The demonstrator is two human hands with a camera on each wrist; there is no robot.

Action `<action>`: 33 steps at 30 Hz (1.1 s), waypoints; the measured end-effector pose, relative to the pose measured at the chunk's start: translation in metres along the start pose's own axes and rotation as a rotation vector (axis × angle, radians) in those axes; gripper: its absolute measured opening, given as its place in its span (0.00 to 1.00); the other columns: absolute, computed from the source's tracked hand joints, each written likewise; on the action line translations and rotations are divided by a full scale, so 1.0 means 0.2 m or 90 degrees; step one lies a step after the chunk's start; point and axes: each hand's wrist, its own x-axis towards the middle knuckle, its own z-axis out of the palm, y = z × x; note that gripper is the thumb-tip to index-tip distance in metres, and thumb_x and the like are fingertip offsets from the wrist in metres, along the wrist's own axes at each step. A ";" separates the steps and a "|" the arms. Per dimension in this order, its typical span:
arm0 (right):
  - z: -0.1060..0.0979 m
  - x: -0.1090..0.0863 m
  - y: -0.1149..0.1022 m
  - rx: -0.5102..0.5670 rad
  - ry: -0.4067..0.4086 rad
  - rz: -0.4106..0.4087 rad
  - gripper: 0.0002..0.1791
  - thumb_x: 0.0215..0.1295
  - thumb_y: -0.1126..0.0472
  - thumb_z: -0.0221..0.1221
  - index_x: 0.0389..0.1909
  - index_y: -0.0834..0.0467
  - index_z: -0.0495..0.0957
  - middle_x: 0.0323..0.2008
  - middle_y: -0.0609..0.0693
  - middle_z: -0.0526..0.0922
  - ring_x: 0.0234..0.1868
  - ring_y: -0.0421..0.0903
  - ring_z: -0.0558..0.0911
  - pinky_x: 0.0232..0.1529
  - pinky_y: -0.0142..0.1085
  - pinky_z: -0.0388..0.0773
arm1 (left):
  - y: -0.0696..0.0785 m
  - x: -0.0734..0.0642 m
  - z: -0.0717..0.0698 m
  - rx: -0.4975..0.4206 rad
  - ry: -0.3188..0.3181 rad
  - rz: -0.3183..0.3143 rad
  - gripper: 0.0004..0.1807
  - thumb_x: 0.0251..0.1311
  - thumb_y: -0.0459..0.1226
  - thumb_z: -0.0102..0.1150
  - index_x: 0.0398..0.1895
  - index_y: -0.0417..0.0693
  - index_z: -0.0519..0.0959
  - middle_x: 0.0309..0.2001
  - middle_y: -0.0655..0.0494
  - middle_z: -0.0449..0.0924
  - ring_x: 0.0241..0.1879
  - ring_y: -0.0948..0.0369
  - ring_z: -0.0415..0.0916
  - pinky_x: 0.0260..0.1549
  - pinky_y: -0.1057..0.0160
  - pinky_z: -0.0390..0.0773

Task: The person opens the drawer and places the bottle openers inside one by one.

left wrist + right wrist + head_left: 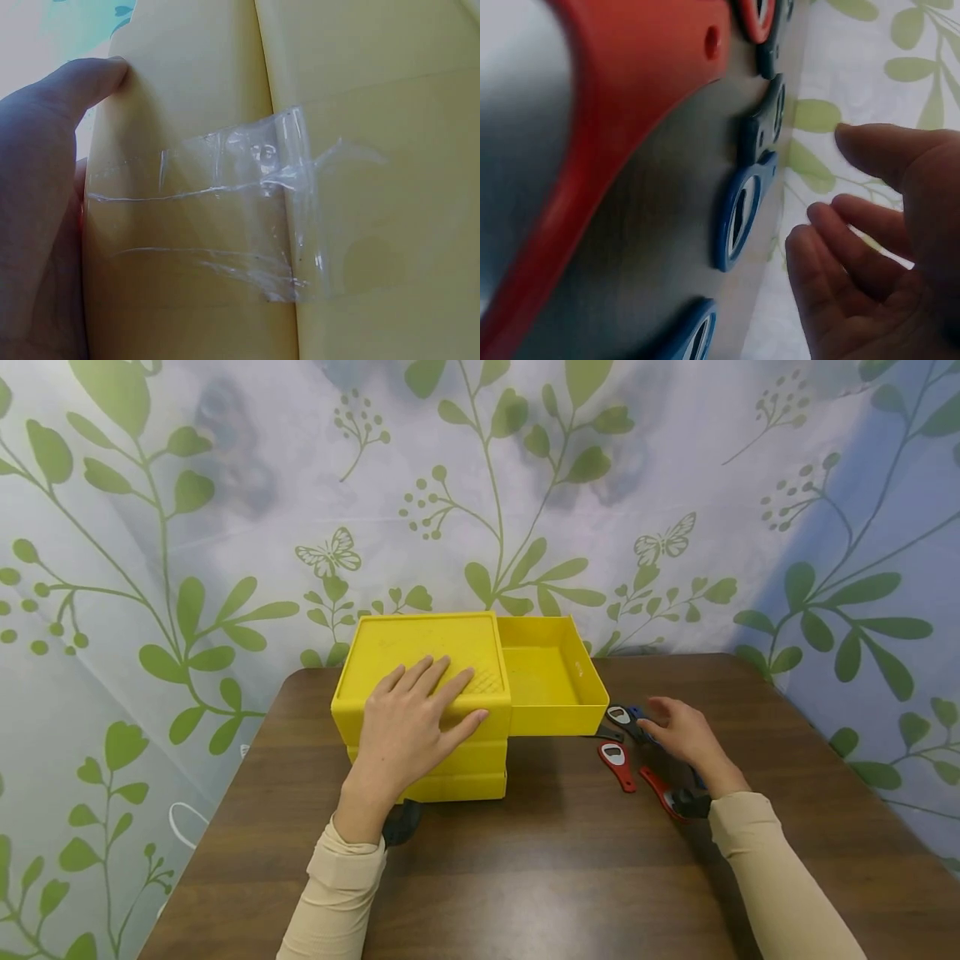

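My left hand [408,727] rests with spread fingers on top of a yellow drawer box [427,631], its thumb over the front edge. In the left wrist view, clear tape [217,225] runs across the box's side. The upper drawer [558,720] is pulled out to the right, with nothing inside. My right hand [686,735] is above a group of bottle openers, fingers loosely bent and holding nothing. Among them are a red bottle opener [617,764], a black bottle opener [624,718] and a blue bottle opener [741,217]. Another red bottle opener [641,90] looms close in the right wrist view.
Everything stands on a dark brown wooden table [555,877]. Behind it hangs a pale cloth [697,468] with green leaves and butterflies. A white cable [180,822] loops beside the table's left edge.
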 end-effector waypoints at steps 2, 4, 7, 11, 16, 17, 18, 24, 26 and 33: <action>0.00 0.00 0.01 -0.021 -0.001 -0.002 0.33 0.73 0.56 0.62 0.68 0.75 0.67 0.64 0.75 0.74 0.61 0.73 0.77 0.61 0.66 0.73 | 0.00 0.00 0.00 0.002 0.003 0.002 0.31 0.68 0.63 0.56 0.67 0.60 0.80 0.65 0.47 0.80 0.65 0.47 0.77 0.67 0.44 0.73; 0.01 0.00 0.02 -0.044 -0.004 -0.006 0.32 0.72 0.57 0.62 0.66 0.76 0.69 0.62 0.76 0.74 0.61 0.74 0.75 0.62 0.67 0.71 | 0.00 0.00 0.00 0.002 0.010 0.004 0.31 0.68 0.63 0.57 0.67 0.59 0.81 0.65 0.47 0.80 0.65 0.47 0.77 0.67 0.44 0.74; 0.01 0.01 0.04 -0.068 -0.011 -0.005 0.31 0.70 0.58 0.63 0.64 0.77 0.71 0.60 0.77 0.76 0.60 0.75 0.75 0.61 0.68 0.71 | 0.00 0.00 0.00 0.002 0.021 0.008 0.31 0.67 0.63 0.58 0.66 0.59 0.81 0.65 0.46 0.80 0.65 0.46 0.77 0.66 0.44 0.74; 0.02 0.01 0.07 -0.078 -0.026 0.002 0.30 0.69 0.58 0.63 0.63 0.76 0.72 0.58 0.76 0.77 0.58 0.75 0.76 0.60 0.68 0.71 | 0.00 0.00 0.00 0.001 0.025 0.008 0.31 0.67 0.63 0.59 0.66 0.59 0.82 0.64 0.46 0.81 0.64 0.46 0.78 0.66 0.44 0.74; 0.03 0.01 0.09 -0.086 -0.036 0.009 0.29 0.69 0.57 0.63 0.61 0.76 0.74 0.57 0.76 0.78 0.56 0.74 0.77 0.59 0.67 0.73 | 0.00 0.00 0.01 -0.002 0.025 0.010 0.31 0.67 0.63 0.58 0.66 0.59 0.81 0.65 0.46 0.80 0.64 0.46 0.78 0.66 0.44 0.74; 0.03 0.00 0.09 -0.088 -0.036 0.010 0.29 0.69 0.57 0.63 0.61 0.76 0.74 0.57 0.76 0.78 0.56 0.74 0.77 0.59 0.67 0.73 | 0.00 0.00 0.01 -0.003 0.026 0.011 0.31 0.67 0.63 0.59 0.66 0.59 0.82 0.64 0.46 0.81 0.64 0.46 0.78 0.66 0.44 0.74; 0.03 0.00 0.09 -0.088 -0.036 0.012 0.29 0.68 0.57 0.63 0.61 0.76 0.74 0.57 0.76 0.78 0.56 0.74 0.78 0.59 0.67 0.73 | 0.01 0.00 0.01 -0.003 0.026 0.011 0.31 0.67 0.63 0.58 0.66 0.59 0.82 0.64 0.46 0.81 0.64 0.46 0.78 0.66 0.44 0.74; 0.02 -0.02 0.10 -0.090 -0.035 0.010 0.30 0.66 0.58 0.66 0.61 0.76 0.74 0.57 0.77 0.78 0.58 0.76 0.77 0.59 0.67 0.73 | 0.01 -0.01 0.01 -0.008 0.024 0.009 0.31 0.67 0.63 0.59 0.65 0.58 0.82 0.64 0.46 0.81 0.64 0.46 0.78 0.65 0.43 0.75; 0.02 -0.03 0.10 -0.091 -0.037 0.012 0.31 0.66 0.58 0.66 0.61 0.76 0.74 0.57 0.77 0.79 0.58 0.76 0.77 0.58 0.67 0.73 | 0.00 -0.01 0.01 -0.008 0.023 0.009 0.31 0.67 0.63 0.59 0.65 0.58 0.82 0.64 0.46 0.81 0.64 0.46 0.78 0.65 0.43 0.75; 0.01 -0.03 0.10 -0.097 -0.041 0.019 0.31 0.64 0.53 0.68 0.59 0.73 0.77 0.53 0.73 0.82 0.53 0.73 0.79 0.52 0.65 0.75 | 0.00 -0.01 0.01 -0.007 0.023 0.008 0.31 0.67 0.63 0.58 0.66 0.58 0.81 0.65 0.46 0.80 0.65 0.46 0.77 0.66 0.44 0.75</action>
